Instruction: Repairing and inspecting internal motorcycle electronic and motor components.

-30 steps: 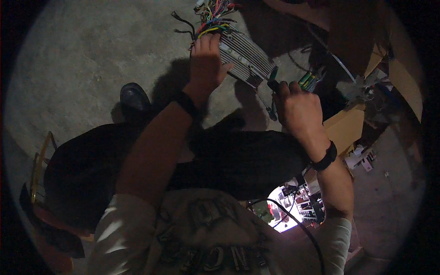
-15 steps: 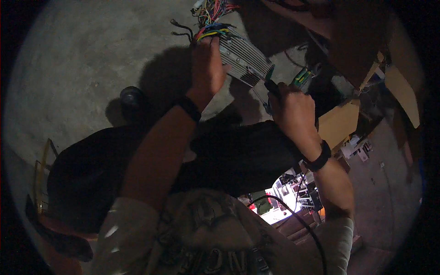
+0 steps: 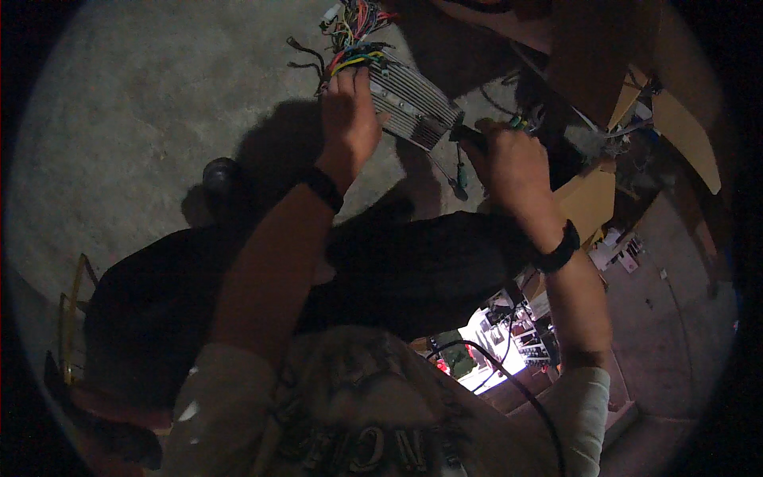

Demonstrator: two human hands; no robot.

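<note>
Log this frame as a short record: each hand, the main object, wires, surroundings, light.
Left hand: against the wire end of the metal box
Right hand: closed around a dark handle near the opposite end
Metal box: silver, ribbed
Wires: multicoloured bunch
Surroundings: concrete floor, cardboard at right
Light: dim

The person wears a light, greyish T-shirt [image 3: 373,401] with short sleeves [image 3: 590,405]. On its chest there is a dark print, a graphic with large block letters under it. The trousers [image 3: 397,274] are black or very dark. Above the bare left hand [image 3: 350,119] and right hand [image 3: 515,163], the wrists carry a black left wristband [image 3: 323,189] and a black right wristband [image 3: 561,248]; whether these are watches is too dark to tell. A black cable [image 3: 520,381] curves across the shirt's right side. One shoe [image 3: 222,173] shows a dark, rounded toe.
</note>
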